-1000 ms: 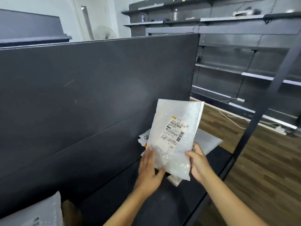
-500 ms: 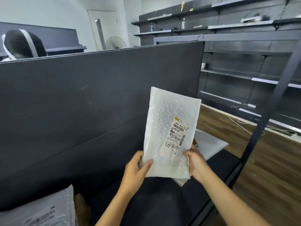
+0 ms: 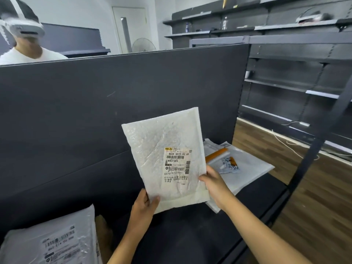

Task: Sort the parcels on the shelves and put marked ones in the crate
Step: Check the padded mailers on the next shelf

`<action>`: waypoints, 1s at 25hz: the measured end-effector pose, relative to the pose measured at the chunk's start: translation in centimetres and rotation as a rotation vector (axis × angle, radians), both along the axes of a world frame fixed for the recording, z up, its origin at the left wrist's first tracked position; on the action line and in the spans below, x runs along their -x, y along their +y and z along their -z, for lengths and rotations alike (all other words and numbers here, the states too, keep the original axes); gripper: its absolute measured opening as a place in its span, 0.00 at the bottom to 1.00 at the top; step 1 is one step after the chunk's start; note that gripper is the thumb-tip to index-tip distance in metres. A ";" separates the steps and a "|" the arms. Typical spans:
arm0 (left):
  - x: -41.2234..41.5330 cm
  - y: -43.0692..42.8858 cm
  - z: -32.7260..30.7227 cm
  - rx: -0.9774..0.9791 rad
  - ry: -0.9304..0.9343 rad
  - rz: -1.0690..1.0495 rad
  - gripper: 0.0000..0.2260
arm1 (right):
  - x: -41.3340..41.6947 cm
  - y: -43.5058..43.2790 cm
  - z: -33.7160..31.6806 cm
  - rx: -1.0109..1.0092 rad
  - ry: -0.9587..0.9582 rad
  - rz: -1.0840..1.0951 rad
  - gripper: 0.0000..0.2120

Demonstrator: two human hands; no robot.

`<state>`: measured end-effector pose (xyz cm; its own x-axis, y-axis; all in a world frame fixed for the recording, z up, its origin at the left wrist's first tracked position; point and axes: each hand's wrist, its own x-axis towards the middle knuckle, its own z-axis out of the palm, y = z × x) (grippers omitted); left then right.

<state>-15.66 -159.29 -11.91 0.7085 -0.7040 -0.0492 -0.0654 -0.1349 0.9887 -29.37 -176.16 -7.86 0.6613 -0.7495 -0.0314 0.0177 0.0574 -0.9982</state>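
Head view: left hand (image 3: pixel 142 208) pinches the white padded parcel (image 3: pixel 162 141) at its lower left corner. Right hand (image 3: pixel 213 185) grips its right edge, holding it upright at frame centre above the dark shelf (image 3: pixel 190 237). Its label (image 3: pixel 177 164) reads "862A 0079-00 69" and "G079". A parcel pile (image 3: pixel 249 168) lies right of centre, and a grey parcel (image 3: pixel 57 242) sits lower left.

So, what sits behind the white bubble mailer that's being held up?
Behind the bubble mailer, gripped by the left hand and right hand, grey poly bags and an orange-edged packet lie on the dark shelf. The mailer hides the pile's left part.
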 end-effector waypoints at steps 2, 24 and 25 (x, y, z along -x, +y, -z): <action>-0.1 0.9 1.2 -0.055 0.013 -0.021 0.08 | -0.5 0.4 0.4 0.041 0.066 -0.032 0.24; 3.8 7.1 14.0 -0.783 0.070 -0.268 0.36 | -5.6 7.4 17.9 0.241 0.755 -0.586 0.39; 3.8 7.3 14.7 -0.812 0.047 -0.250 0.38 | -6.1 7.9 18.6 0.248 0.807 -0.609 0.38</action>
